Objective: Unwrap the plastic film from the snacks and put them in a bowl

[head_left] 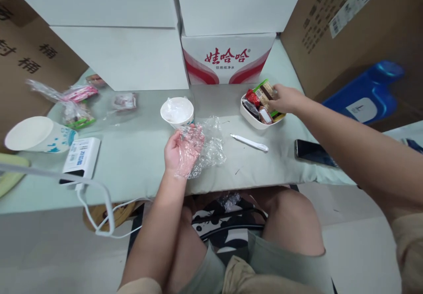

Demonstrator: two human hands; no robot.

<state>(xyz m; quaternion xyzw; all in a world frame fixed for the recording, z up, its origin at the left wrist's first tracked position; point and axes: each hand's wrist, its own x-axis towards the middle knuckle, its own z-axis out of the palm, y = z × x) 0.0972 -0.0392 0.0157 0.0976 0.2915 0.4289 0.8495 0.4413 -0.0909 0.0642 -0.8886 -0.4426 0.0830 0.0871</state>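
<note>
My left hand (181,151) is palm up over the table, fingers apart and loosely bent. Crinkled clear plastic film (211,148) lies across its palm and fingers and spreads onto the tabletop on the right. Just beyond stands a paper cup (177,111) with clear plastic inside it. At the right, my right hand (287,99) reaches over a white bowl (256,121) and pinches a snack packet (264,92) with a green edge and tan and brown print. Red, dark and brown wrapped snacks fill the bowl around it. My right fingertips are partly hidden.
A white utility knife (249,142) lies in front of the bowl, with a phone (313,152) to the right. At left are a tipped paper cup (42,135), a white power bank (82,157) with a cable, and bagged snacks (77,113). White boxes (228,58) line the back.
</note>
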